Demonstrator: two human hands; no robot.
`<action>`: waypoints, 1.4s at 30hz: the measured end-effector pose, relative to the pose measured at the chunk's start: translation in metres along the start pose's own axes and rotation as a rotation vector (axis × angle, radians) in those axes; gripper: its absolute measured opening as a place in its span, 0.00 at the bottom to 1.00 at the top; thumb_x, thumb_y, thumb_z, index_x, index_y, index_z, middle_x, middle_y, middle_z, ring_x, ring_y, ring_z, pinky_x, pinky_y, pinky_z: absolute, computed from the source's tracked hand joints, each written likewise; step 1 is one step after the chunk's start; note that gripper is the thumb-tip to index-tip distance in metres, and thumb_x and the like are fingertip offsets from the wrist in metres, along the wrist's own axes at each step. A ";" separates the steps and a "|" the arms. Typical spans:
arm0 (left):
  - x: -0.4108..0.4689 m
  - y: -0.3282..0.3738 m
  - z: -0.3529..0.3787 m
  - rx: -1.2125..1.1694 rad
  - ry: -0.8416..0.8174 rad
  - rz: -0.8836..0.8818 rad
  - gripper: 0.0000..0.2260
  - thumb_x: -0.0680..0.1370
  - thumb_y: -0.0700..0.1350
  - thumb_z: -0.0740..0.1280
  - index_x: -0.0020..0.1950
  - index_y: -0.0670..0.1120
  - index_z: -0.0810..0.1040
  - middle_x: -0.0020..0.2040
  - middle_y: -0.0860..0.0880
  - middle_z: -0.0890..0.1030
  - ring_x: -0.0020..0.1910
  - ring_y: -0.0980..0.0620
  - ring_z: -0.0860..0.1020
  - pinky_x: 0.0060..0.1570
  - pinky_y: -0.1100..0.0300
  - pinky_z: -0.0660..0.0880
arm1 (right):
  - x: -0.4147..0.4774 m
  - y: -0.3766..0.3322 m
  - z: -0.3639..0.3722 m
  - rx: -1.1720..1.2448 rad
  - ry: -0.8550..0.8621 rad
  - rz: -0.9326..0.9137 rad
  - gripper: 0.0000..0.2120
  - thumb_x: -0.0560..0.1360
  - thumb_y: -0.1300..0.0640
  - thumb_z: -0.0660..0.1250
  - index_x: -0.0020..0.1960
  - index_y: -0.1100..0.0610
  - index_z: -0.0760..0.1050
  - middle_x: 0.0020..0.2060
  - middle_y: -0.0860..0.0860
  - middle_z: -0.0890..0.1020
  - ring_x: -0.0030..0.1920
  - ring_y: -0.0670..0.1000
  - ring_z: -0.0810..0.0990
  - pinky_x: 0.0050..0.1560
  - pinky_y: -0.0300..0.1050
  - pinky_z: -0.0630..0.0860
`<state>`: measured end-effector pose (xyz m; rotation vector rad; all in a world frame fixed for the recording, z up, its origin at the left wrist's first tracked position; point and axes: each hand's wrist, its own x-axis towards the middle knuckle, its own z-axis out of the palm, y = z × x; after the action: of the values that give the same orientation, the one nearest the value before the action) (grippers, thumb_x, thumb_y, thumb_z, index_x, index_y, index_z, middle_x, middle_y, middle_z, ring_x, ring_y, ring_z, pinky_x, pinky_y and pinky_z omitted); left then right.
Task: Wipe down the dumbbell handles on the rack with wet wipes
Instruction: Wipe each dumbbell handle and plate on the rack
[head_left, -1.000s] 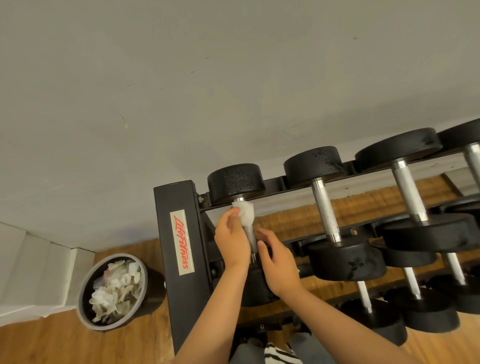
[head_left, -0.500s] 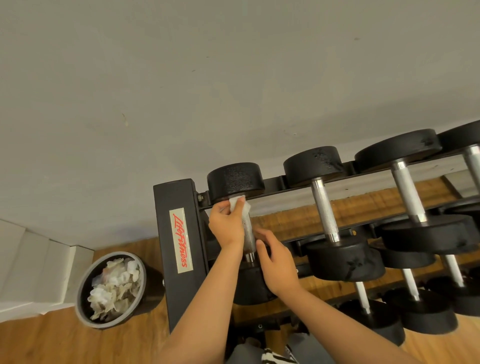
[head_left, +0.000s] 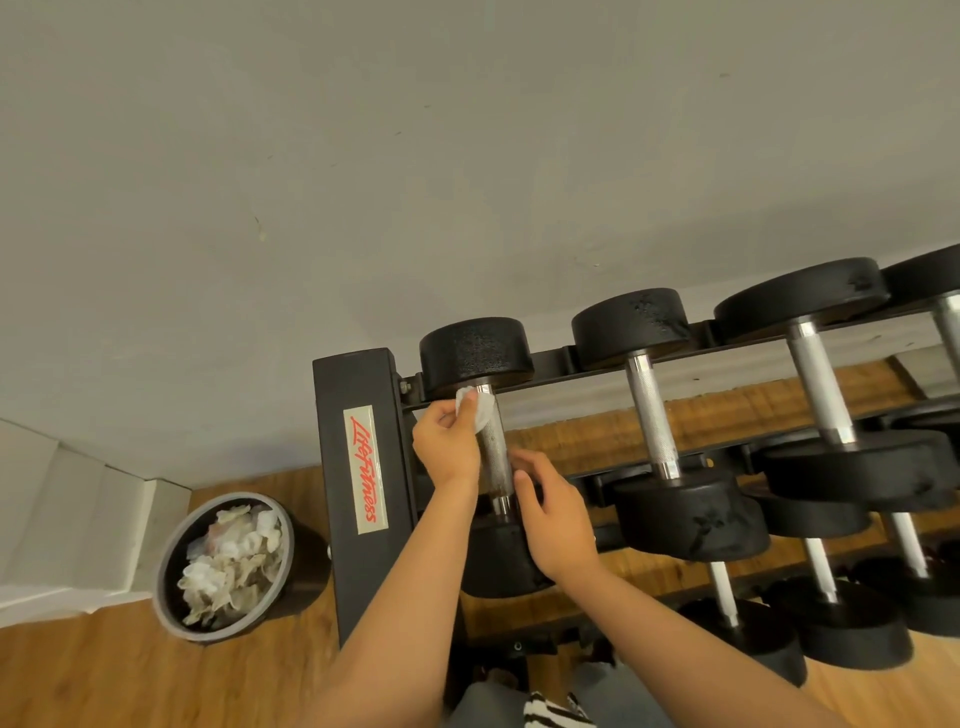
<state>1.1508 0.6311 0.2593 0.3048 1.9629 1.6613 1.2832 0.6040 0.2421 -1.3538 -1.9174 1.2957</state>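
Observation:
A black rack (head_left: 358, 441) carries black dumbbells with silver knurled handles. My left hand (head_left: 447, 447) pinches a white wet wipe (head_left: 477, 408) against the top of the leftmost dumbbell's handle (head_left: 496, 457), just under its far head (head_left: 475, 353). My right hand (head_left: 550, 514) rests at the handle's lower end with its thumb against the bar and its fingers curved behind it, over the near head (head_left: 498, 561). The neighbouring handle (head_left: 652, 415) to the right stands bare.
A round grey bin (head_left: 176, 597) full of used wipes stands on the wooden floor left of the rack. More dumbbells (head_left: 826, 395) fill the upper rail and a lower rail (head_left: 841, 623) to the right. A grey wall rises behind.
My left hand slid the wipe up the handle to its top end. More of the bare knurled bar shows below it. My right hand stays at the lower end.

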 end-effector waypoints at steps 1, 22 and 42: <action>0.001 0.000 0.000 0.001 -0.032 -0.013 0.05 0.76 0.45 0.73 0.43 0.47 0.79 0.39 0.53 0.81 0.41 0.58 0.79 0.39 0.69 0.73 | 0.000 0.001 0.000 0.000 -0.002 0.000 0.15 0.82 0.51 0.57 0.68 0.48 0.71 0.58 0.40 0.80 0.59 0.39 0.77 0.60 0.45 0.77; 0.001 0.003 -0.003 0.049 -0.086 -0.021 0.06 0.76 0.44 0.73 0.49 0.44 0.80 0.41 0.53 0.80 0.42 0.58 0.79 0.38 0.70 0.74 | 0.000 0.000 0.001 0.006 0.007 0.005 0.15 0.82 0.51 0.57 0.68 0.48 0.71 0.57 0.41 0.80 0.59 0.40 0.77 0.60 0.43 0.76; -0.016 -0.025 -0.042 0.322 -0.426 0.035 0.12 0.72 0.48 0.76 0.45 0.44 0.76 0.43 0.47 0.83 0.43 0.52 0.83 0.42 0.59 0.81 | -0.001 -0.004 -0.001 0.017 0.011 0.023 0.13 0.83 0.52 0.57 0.65 0.48 0.72 0.52 0.43 0.81 0.48 0.42 0.80 0.47 0.35 0.74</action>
<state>1.1454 0.5826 0.2434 0.7509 1.8883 1.1713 1.2831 0.6030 0.2461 -1.3752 -1.8845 1.3098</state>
